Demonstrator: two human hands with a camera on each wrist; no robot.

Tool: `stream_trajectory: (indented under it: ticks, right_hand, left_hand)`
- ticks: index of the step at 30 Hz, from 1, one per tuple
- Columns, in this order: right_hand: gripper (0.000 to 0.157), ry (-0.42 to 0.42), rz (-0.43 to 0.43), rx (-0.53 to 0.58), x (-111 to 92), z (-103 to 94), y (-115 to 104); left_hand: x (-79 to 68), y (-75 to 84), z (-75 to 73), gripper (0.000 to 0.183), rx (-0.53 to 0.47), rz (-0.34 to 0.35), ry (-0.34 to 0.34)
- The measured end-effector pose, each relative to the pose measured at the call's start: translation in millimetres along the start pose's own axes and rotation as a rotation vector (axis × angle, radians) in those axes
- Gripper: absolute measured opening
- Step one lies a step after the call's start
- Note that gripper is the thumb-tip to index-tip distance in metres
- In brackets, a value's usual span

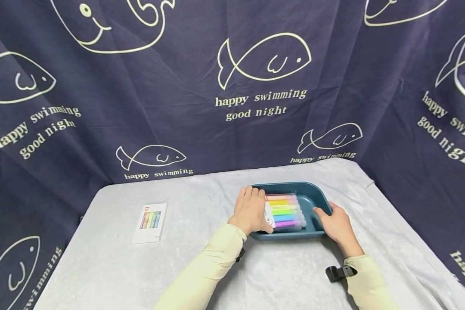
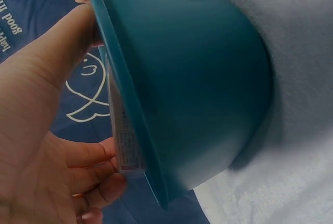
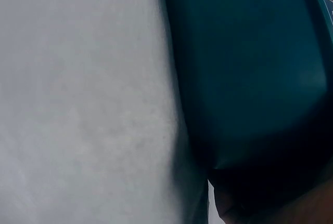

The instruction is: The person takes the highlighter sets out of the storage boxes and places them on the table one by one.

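Observation:
A clear pack of colored highlighters (image 1: pixel 286 212) lies inside a dark teal plastic basin (image 1: pixel 311 206), toward its left side. My left hand (image 1: pixel 251 211) grips the left end of that pack, the thumb on the near side and the fingers over the far side. From the left wrist view, the pack's edge (image 2: pixel 128 148) shows at the rim, with fingertips (image 2: pixel 112 187) against it. At the basin's right end, my right hand (image 1: pixel 336 221) holds the rim, its thumb reaching inside. The right wrist view shows mostly the basin's outer wall (image 3: pixel 250 78).
On the left of the table stands a flat white box (image 1: pixel 150 223) with a rainbow-colored picture. Pale grey cloth (image 1: pixel 112 258) covers the table. A dark blue curtain (image 1: pixel 193 129) with fish drawings hangs behind and at both sides.

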State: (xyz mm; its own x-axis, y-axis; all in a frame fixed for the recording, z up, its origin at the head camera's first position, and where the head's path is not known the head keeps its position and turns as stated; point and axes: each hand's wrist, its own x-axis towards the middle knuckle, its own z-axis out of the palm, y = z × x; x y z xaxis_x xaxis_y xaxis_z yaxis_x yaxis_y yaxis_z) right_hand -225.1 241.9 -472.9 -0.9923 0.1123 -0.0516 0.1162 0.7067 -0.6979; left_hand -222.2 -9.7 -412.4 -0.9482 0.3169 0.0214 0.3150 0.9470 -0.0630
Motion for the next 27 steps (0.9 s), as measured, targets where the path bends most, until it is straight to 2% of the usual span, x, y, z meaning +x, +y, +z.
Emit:
stream_trajectory:
  ticks: [6, 13, 23, 27]
  right_hand:
    - [0.055, -0.007, 0.002, -0.002, -0.5, 0.0, -0.6]
    - [0.057, -0.011, -0.007, -0.007, 1.6, -0.7, 0.9]
    - [0.059, -0.008, 0.003, -0.018, 2.6, 0.5, 0.5]
    - [0.058, -0.008, 0.002, -0.018, 2.3, 0.6, -0.1]
  left_hand:
    - [-1.7, -1.8, 0.7, 0.09, 0.013, 0.002, 0.023]
    - [-3.4, -5.2, 1.0, 0.095, 0.037, 0.006, 0.08]
    - [-7.2, -8.4, 0.8, 0.096, 0.014, 0.008, 0.117]
    - [-9.3, -9.9, 1.8, 0.098, -0.032, 0.014, 0.131]
